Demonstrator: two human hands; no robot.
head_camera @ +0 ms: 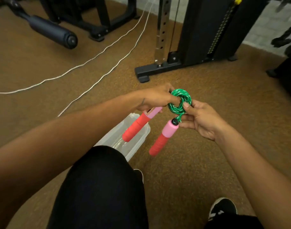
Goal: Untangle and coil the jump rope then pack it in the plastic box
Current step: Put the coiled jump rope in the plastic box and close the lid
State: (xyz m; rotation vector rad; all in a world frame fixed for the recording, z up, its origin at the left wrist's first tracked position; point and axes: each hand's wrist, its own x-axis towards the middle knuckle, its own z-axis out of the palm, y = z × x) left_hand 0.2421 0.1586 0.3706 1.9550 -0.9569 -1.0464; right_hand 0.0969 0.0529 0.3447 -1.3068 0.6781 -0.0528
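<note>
A knee (pixel 100 187) in black is closest, partly hiding the clear plastic box (pixel 138 138) on the brown floor (pixel 199 171). Above it, 2 red and pink handles (pixel 159 139) hang down. The left hand (pixel 156 98) and right hand (pixel 202 119) both pinch the green rope coil (pixel 179 101). Behind stands a black gym machine (pixel 199 38).

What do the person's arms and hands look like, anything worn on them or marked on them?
Both forearms are bare, with no sleeve in view. The left hand has a small dark mark near its wrist, perhaps a tattoo, too small to read. The right hand shows no ring, watch or glove. No bands or cables on either arm.
</note>
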